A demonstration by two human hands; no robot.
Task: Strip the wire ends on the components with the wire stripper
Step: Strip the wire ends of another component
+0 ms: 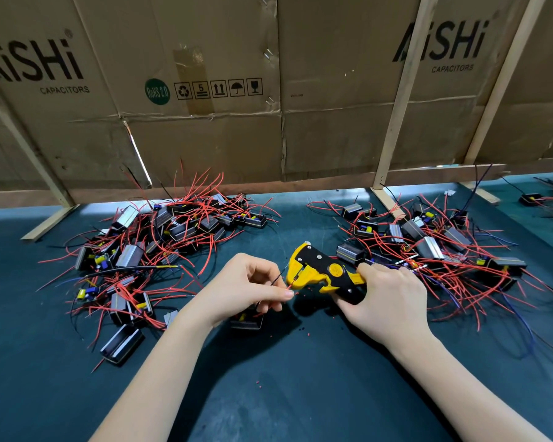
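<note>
R hand is gripping yellow/black plastic wire stripper mid-mat; L hand fingers are pinching thin red wire w/ end in its head. Component is sitting under L hand; bare green mat nearside.

Wire stripper lies between left pile and right pile.
</note>
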